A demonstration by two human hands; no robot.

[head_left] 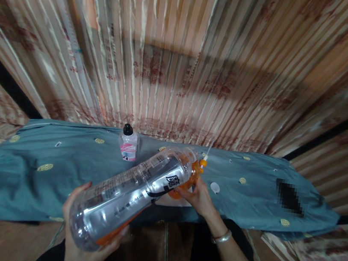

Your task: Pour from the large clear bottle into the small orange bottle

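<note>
A large clear plastic bottle (139, 194) with a silver label is tilted, its base low at the left and its neck end up at the right. Orange liquid shows along its lower side. My left hand (87, 239) wraps round its base. At the neck end, my right hand (198, 196) closes round a clear container with orange contents (194, 172), partly hidden behind the large bottle. Whether the two mouths touch, I cannot tell. Just beyond my right fingers is an orange pump head (203, 163) with a thin clear tube pointing up.
A clear bottle (128, 148) with a black cap and pink label stands on the teal patterned cloth (70, 150). Right of my right hand lies a round white disc (214, 188). A dark blurred-out object (290, 198) lies farther right. Striped curtains (171, 61) hang behind.
</note>
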